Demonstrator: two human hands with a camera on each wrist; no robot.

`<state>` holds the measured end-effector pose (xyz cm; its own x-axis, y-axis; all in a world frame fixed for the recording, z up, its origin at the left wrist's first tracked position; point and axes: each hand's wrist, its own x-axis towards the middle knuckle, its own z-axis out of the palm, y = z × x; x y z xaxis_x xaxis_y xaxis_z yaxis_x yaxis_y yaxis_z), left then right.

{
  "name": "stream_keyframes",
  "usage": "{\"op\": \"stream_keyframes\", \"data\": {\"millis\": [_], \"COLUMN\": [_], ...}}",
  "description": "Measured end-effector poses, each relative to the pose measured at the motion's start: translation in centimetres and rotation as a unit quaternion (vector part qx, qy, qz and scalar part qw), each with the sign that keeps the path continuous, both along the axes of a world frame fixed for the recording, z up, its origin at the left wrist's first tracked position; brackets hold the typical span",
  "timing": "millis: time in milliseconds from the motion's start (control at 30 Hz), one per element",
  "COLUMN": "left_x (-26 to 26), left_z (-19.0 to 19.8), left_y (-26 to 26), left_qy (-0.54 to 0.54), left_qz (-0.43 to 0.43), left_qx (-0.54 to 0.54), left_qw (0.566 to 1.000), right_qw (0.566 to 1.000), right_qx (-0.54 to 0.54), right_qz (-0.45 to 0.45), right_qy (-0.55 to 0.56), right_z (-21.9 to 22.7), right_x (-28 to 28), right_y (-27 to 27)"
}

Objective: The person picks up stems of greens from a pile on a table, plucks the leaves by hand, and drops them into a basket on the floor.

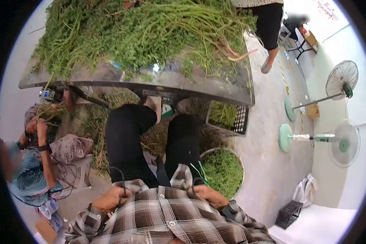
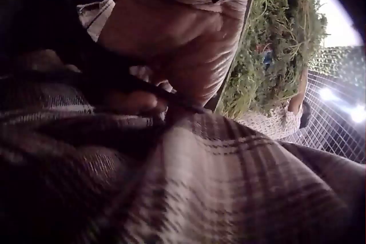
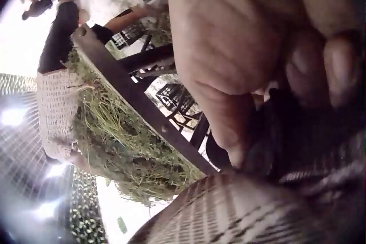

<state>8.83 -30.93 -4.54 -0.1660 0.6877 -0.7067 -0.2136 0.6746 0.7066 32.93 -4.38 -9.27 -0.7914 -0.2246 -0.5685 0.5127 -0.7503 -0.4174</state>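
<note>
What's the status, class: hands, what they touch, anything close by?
Left hand and right hand both press against the plaid shirt hem. Nothing else held. Basket of greens sits beside the right hand.

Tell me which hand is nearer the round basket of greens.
Right. The right hand rests at the shirt hem just beside the basket; the left hand is across the lap, farther away.

Plaid shirt hem, apparently gripped
</note>
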Motion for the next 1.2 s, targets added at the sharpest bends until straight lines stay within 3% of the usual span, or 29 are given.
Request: {"op": "stream_keyframes", "data": {"millis": [33, 100, 133, 167, 233, 433, 500, 567, 600, 633, 667, 700, 733, 833, 867, 900, 967, 1000, 1067, 1200], "left_x": [-0.1, -0.3, -0.5, -0.7, -0.8, -2.6, -2.8, -3.5, -3.9, -4.3, -4.6, -4.8, -4.6, -4.4, -4.3, -4.6, -4.8, -4.9, -5.7, -7.9], "left_z": [-1.3, -2.1, -1.5, -1.7, -2.6, -2.9, -2.8, -2.0, -0.4, 0.5, -0.1, -0.5, -0.5, -1.0, 0.8, -2.1, -3.5, -3.7, -1.7, 2.9], "left_y": [-0.4, -0.2, 0.4, 0.3, -0.8, -0.6, 0.9, 2.9, 4.6, 5.5, 6.1, 6.9, 8.3, 11.0, 12.1, 11.7, 11.2, 10.8, 10.4, 11.1], "left_qy": [-0.093, -0.064, -0.123, -0.115, -0.098, -0.041, 0.054, 0.125, 0.144, 0.163, 0.279, 0.284, 0.259, 0.216, 0.129, 0.169, 0.341, 0.339, 0.34, 0.417], "left_qz": [0.037, 0.002, 0.015, 0.015, 0.016, -0.021, -0.107, -0.11, -0.111, -0.113, -0.159, -0.158, -0.154, -0.189, -0.181, -0.224, -0.315, -0.314, -0.414, -0.416], "left_qx": [-0.072, -0.043, -0.054, -0.047, -0.074, -0.037, -0.033, -0.008, 0.047, 0.1, 0.131, 0.131, 0.146, 0.166, 0.062, 0.109, 0.164, 0.166, 0.099, 0.103], "left_qw": [0.992, 0.997, 0.991, 0.992, 0.992, 0.998, 0.992, 0.986, 0.982, 0.975, 0.938, 0.936, 0.942, 0.943, 0.973, 0.954, 0.87, 0.871, 0.838, 0.802], "right_qw": [0.999, 0.99, 0.963, 0.967, 0.949, 0.93, 0.905, 0.836, 0.887, 0.883, 0.897, 0.906, 0.924, 0.913, 0.912, 0.913, 0.903, 0.913, 0.912, 0.889], "right_qx": [0.018, 0.027, 0.227, 0.23, 0.266, 0.339, 0.373, 0.459, 0.392, 0.398, 0.372, 0.343, 0.339, 0.391, 0.397, 0.395, 0.421, 0.402, 0.404, 0.45], "right_qz": [0.027, 0.076, 0.146, 0.101, 0.143, 0.114, 0.174, 0.148, 0.185, 0.186, 0.216, 0.244, 0.171, 0.114, 0.1, 0.105, 0.083, 0.072, 0.074, 0.082], "right_qy": [-0.027, -0.119, 0.016, 0.03, -0.086, -0.088, 0.105, 0.261, 0.159, 0.167, 0.106, 0.042, 0.031, 0.012, 0.006, -0.002, 0.007, -0.009, -0.019, -0.003], "right_z": [0.2, -0.9, 0.7, 0.3, 0.8, 1.6, 0.6, -1.2, -0.3, 1.0, 1.9, 2.4, 2.1, 3.2, 2.6, 2.7, 3.4, 3.0, 3.3, 5.1], "right_x": [0.1, 0.9, 0.9, 1.3, 1.2, 0.0, -0.9, -1.5, -1.8, -3.0, -3.8, -4.0, -3.6, -3.8, -3.4, -3.1, -3.0, -2.7, -2.6, -3.4], "right_y": [0.5, 1.1, 1.2, 0.7, 1.5, 3.7, 3.3, 2.0, 2.6, 3.3, 4.0, 4.5, 4.6, 5.2, 5.3, 5.1, 5.1, 5.0, 5.2, 6.8]}}
